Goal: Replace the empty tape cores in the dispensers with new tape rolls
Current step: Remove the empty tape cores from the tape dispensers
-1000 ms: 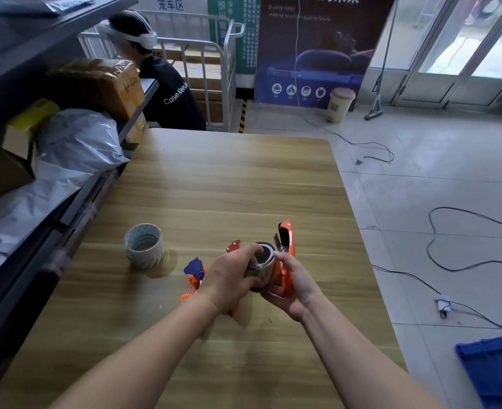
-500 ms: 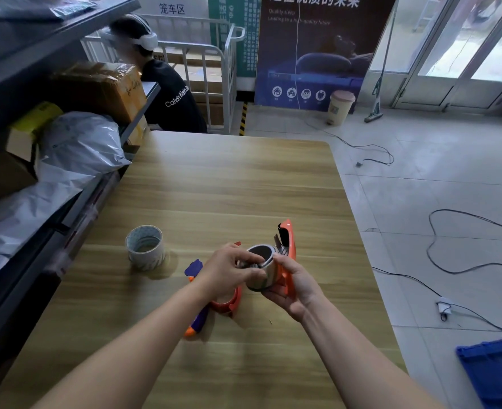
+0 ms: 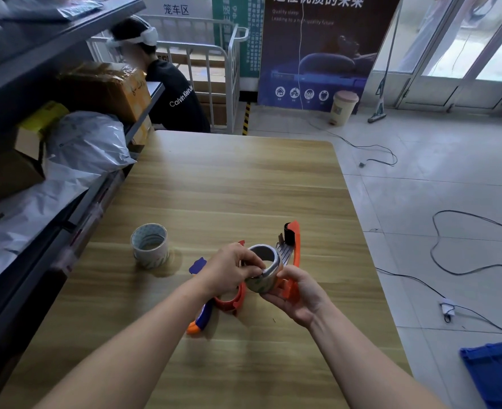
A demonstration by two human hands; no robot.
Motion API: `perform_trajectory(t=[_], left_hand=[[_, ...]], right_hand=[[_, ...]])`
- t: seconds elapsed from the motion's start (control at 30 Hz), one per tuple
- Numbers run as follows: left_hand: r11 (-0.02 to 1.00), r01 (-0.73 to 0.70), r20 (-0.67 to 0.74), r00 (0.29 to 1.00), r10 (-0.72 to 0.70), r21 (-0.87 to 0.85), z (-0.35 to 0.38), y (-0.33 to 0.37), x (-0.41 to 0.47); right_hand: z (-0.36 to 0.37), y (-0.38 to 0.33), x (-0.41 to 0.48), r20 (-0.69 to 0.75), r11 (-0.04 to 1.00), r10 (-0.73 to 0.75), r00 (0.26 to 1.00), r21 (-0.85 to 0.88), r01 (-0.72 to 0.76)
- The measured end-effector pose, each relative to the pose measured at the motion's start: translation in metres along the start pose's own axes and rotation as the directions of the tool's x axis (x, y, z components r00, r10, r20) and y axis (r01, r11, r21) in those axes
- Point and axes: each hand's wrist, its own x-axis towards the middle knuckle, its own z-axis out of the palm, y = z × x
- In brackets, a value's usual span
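Note:
My right hand (image 3: 298, 293) grips an orange tape dispenser (image 3: 293, 255) from below, held above the wooden table (image 3: 232, 187). A clear tape roll (image 3: 266, 267) sits on that dispenser. My left hand (image 3: 232, 268) pinches the roll's near rim with thumb and fingers. A second dispenser (image 3: 229, 302), orange with a blue and orange handle, lies on the table under my left wrist. Another clear tape roll (image 3: 150, 245) stands upright on the table to the left, apart from both hands.
A grey shelf (image 3: 22, 184) with bags and cardboard boxes runs along the table's left edge. A seated person (image 3: 170, 93) is beyond the far end. Cables (image 3: 456, 261) lie on the tiled floor at the right, and a blue crate (image 3: 497, 370) sits at the lower right.
My left hand shifted from wrapping the roll to pinching its rim. The second dispenser, earlier hidden under my left hand, now lies exposed on the table.

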Motion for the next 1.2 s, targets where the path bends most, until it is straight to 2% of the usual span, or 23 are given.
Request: perform_trajectory(t=[0.2,0.33,0.43,0.6,0.67,0.83,0.97,1.1,1.2], left_hand=[[0.999,0.009,0.007,1.000,-0.009,-0.030,-0.005,-0.009,0.001],[0.943,0.141,0.170,0.981,-0.092,-0.301,-0.010,-0.012,-0.003],[0.892,0.213,0.242,0.963,-0.121,-0.400,-0.012,-0.016,-0.004],[0.860,0.316,0.320,0.928,-0.192,-0.402,-0.015,-0.020,0.000],[0.879,0.310,0.314,0.929,-0.199,-0.362,-0.016,-0.019,0.001],[0.916,0.242,0.209,0.961,-0.181,-0.319,-0.015,-0.016,0.006],[0.929,0.200,0.059,0.980,-0.192,-0.310,-0.013,-0.019,0.009],[0.907,0.219,0.162,0.972,-0.170,-0.359,-0.012,-0.021,0.007],[0.978,0.149,0.111,0.985,-0.134,-0.145,-0.004,-0.027,0.010]], right_hand=[[-0.003,0.004,-0.001,0.009,0.999,-0.041,0.999,-0.019,0.041],[-0.006,0.004,-0.004,0.070,0.997,-0.044,0.997,-0.055,0.048],[-0.006,0.003,-0.006,0.099,0.992,-0.041,0.994,-0.116,0.052],[-0.004,0.001,-0.006,0.115,0.988,-0.053,0.992,-0.139,0.068],[-0.003,0.002,-0.005,0.109,0.988,-0.050,0.993,-0.141,0.065],[-0.002,0.001,0.000,0.105,0.993,-0.032,0.994,-0.105,0.044],[0.008,-0.003,0.002,0.069,0.983,-0.043,0.997,-0.174,0.055],[0.015,-0.003,0.007,-0.047,0.980,-0.086,0.995,-0.186,0.076],[0.020,-0.002,0.012,-0.099,0.978,-0.100,0.990,-0.192,0.080]])
